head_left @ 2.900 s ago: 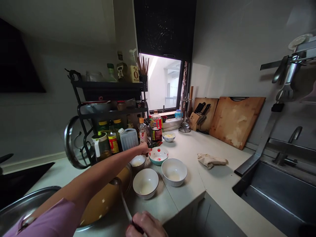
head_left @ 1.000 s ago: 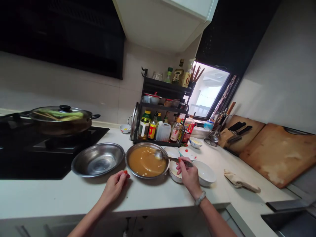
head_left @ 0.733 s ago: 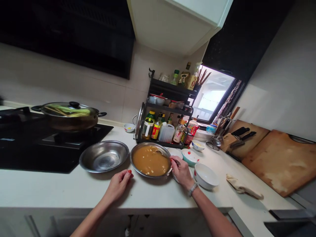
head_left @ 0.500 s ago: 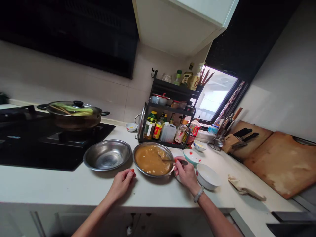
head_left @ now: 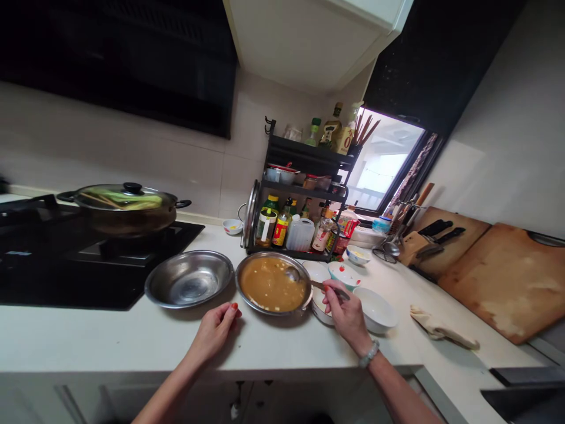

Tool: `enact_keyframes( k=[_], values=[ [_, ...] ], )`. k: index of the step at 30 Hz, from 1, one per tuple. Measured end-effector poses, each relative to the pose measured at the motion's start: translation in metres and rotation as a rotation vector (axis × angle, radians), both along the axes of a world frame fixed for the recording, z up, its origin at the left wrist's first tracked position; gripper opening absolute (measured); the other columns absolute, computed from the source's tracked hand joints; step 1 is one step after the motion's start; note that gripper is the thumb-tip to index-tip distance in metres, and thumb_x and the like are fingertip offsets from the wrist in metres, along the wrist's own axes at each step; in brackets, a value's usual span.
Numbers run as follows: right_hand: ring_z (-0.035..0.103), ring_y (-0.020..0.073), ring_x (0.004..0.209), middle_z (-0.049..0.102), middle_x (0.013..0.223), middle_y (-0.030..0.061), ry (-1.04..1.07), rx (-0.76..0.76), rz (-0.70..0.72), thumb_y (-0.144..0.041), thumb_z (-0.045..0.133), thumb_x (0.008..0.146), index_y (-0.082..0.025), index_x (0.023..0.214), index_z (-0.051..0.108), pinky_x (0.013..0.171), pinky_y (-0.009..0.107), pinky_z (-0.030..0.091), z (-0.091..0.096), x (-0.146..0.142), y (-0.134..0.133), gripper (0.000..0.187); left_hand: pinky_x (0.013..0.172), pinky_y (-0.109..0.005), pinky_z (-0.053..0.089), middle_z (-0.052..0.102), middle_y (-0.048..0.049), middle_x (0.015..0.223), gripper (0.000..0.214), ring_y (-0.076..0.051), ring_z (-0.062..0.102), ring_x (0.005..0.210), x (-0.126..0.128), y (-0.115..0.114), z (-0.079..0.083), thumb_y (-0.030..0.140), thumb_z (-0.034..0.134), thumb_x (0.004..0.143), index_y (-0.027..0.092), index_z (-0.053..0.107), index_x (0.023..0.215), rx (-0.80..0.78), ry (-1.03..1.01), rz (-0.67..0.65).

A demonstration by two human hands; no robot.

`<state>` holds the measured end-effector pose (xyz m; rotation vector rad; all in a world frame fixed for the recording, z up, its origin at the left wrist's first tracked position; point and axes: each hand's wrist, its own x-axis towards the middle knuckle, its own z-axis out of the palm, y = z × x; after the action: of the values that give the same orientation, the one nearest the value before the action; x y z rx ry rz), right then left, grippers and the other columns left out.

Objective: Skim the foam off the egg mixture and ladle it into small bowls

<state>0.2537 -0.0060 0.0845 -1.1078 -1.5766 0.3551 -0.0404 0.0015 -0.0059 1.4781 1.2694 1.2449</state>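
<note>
Spoon (head_left: 292, 274) has surfaced, its handle (head_left: 318, 285) partly hidden

Basin (head_left: 188, 287) left of filled bowl (head_left: 272, 312), rack (head_left: 300, 148) behind, cloth (head_left: 441, 330) right

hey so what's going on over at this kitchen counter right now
A person's right hand grips a metal spoon by its handle, the spoon's bowl at the brown liquid in a metal basin. The left hand, loosely curled with nothing visible in it, is in front of the basins. A second metal basin stands beside the first, on the stove side. A lidded pan sits on the stove.
</note>
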Motion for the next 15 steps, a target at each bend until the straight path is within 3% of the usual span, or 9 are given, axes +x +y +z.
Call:
enact_keyframes(
  k=[6,10,15],
  values=[
    [0.054,0.0129,0.038,0.059,0.051,-0.0021,0.243,-0.15,-0.05,-0.062,0.062,0.075,-0.016,0.086,0.061,0.039,0.024,0.047,-0.004,-0.003,0.003,0.047,0.052,-0.025,0.033,0.05,0.0011,0.056,0.054,-0.014,0.043,0.054,0.0,0.001,0.0,0.067,0.042,0.079,0.017,0.057,0.067,-0.013,0.018,-0.008],
    [0.06,0.0162,0.043,0.058,0.044,-0.0029,0.398,-0.15,-0.123,-0.062,0.069,0.069,-0.017,0.083,0.059,0.051,0.027,0.053,0.002,0.006,0.009,0.048,0.052,-0.025,0.033,0.049,0.0012,0.056,0.055,-0.014,0.042,0.055,-0.001,0.001,-0.002,0.068,0.042,0.079,0.017,0.056,0.066,-0.014,0.023,-0.009],
    [0.063,0.0169,0.046,0.059,0.045,-0.0019,0.483,-0.119,-0.15,-0.057,0.074,0.065,-0.016,0.082,0.059,0.045,0.023,0.05,0.008,0.016,0.013,0.047,0.052,-0.024,0.033,0.049,0.0013,0.057,0.055,-0.014,0.043,0.055,-0.002,0.002,-0.005,0.068,0.043,0.079,0.016,0.058,0.068,-0.027,0.006,-0.005]
  ],
)
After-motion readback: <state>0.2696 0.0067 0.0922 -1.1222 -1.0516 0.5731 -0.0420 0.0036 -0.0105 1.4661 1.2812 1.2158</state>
